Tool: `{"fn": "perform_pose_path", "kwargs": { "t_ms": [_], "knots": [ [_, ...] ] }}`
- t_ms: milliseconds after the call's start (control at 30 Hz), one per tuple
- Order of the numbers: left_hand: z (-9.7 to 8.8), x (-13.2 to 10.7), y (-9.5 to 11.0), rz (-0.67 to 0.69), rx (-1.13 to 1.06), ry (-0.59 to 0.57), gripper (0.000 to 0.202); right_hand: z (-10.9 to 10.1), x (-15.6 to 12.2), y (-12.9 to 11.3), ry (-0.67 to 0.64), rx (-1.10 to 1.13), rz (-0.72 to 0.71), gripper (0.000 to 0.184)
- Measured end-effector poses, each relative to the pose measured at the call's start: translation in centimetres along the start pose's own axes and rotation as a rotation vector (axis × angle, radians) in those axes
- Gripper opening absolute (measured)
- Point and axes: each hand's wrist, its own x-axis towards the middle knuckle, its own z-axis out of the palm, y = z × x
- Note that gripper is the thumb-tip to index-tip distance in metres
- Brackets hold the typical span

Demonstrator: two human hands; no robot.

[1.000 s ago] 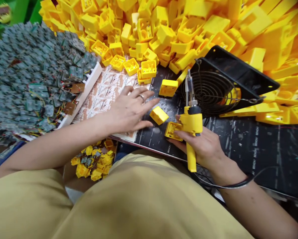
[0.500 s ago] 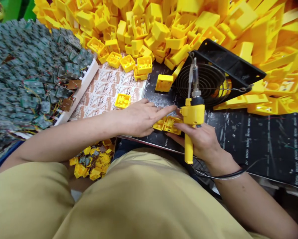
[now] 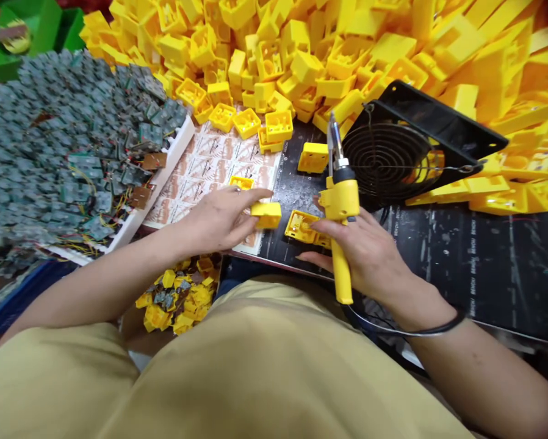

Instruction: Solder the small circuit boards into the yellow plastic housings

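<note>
Yellow housing pile [image 3: 393, 42] runs off top and right edges (blurred there); right hand [image 3: 365, 250] partly hides an open housing [image 3: 300, 224]

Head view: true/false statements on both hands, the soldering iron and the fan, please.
1. The left hand pinches a yellow housing. True.
2. The right hand grips a yellow soldering iron, tip pointing away from the person. True.
3. The iron's tip touches that housing. False: the tip stands clear of it, up beside the black fan.
4. The circuit boards are piled right of the fan. False: they lie heaped at the far left.
</note>
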Motion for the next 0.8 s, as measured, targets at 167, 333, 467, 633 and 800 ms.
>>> {"fn": "perform_pose_path", "kwargs": {
  "t_ms": [167,333,467,633,800],
  "knots": [
    [0.5,1.9,1.7,0.054,0.046,-0.164,0.036,1.1,-0.1,0.2,0.004,-0.006,-0.024,0.029],
    [0.4,0.7,1.4,0.039,0.013,-0.050,0.050,0.7,-0.9,0.7,-0.017,0.049,-0.031,0.035],
    [1.6,-0.9,1.7,0.041,0.008,0.017,0.064,0.8,-1.4,0.9,-0.007,0.094,-0.047,0.043],
    [4.3,-0.3,2.3,0.037,-0.104,0.093,0.061,1.0,-1.9,1.2,0.006,0.117,-0.073,0.040],
    [3.1,0.8,-0.5,-0.124,0.049,0.187,0.073,1.1,-2.2,1.6,0.047,0.100,-0.093,0.042]
  ]
}}
